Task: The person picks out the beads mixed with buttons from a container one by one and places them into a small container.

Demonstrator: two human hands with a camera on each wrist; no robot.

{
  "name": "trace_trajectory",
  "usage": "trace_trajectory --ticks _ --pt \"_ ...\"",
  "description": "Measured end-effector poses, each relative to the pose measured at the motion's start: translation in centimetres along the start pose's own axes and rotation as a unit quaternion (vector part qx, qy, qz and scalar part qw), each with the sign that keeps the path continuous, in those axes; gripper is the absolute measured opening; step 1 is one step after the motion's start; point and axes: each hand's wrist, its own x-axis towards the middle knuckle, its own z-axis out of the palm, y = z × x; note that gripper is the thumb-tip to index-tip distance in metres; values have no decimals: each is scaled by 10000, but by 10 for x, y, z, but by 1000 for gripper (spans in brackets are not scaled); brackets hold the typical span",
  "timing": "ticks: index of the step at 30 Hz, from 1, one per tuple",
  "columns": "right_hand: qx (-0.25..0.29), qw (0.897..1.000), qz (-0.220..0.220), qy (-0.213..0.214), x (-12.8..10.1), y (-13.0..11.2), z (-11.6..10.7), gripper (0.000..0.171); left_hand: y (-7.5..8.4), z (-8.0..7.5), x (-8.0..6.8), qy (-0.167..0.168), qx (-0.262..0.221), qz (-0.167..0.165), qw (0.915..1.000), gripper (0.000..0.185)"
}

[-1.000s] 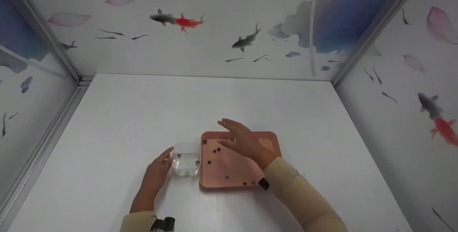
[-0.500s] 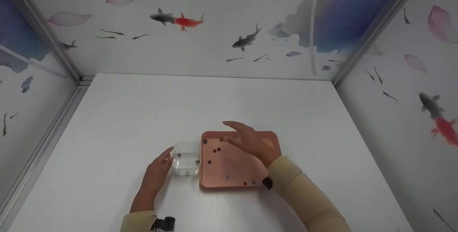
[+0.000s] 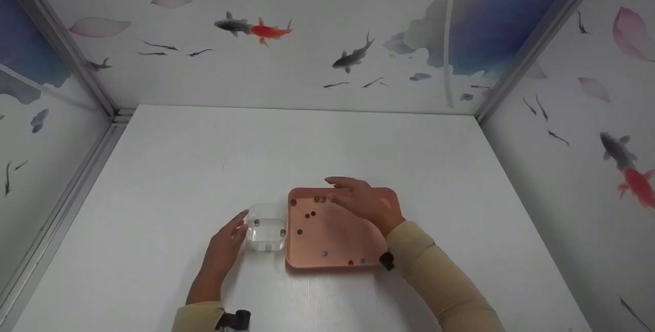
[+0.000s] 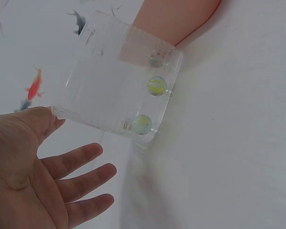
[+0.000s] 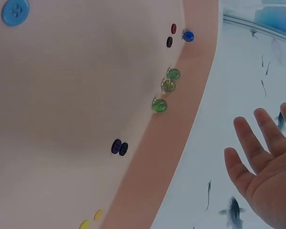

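Observation:
In the head view, my left hand (image 3: 225, 245) is at the left side of a clear plastic box (image 3: 266, 240), fingertips touching its wall. The left wrist view shows loosely spread fingers, one tip at the box's corner. Several glass marbles (image 4: 157, 86) lie inside the box. My right hand (image 3: 361, 201) hovers over the far part of a pink tray (image 3: 337, 265), its fingers relaxed and holding nothing visible. Three greenish marbles (image 5: 168, 86) sit along the tray's far wall, and a blue marble (image 5: 188, 36) lies in its corner.
Small buttons lie scattered in the tray: a large light blue button (image 5: 15, 11), a red button (image 5: 173, 28), dark buttons (image 5: 117, 146) and yellow buttons (image 5: 85, 224). The box stands against the tray's left side. A white table (image 3: 179, 168) meets patterned wall panels (image 3: 297, 76).
My right hand has drawn a little to the right over the tray, bringing marbles by the far wall into sight. My left hand and the box have stayed put.

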Motion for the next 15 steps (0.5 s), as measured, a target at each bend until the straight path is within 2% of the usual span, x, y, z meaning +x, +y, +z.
trace_trajectory --ticks 8,15 --pt "-75 9990 436 29 4 4 -1 44 1 -1 -1 -21 -53 15 10000 47" --pt "-110 9973 726 -46 6 7 -1 45 3 -2 -3 -26 -10 1 10000 47"
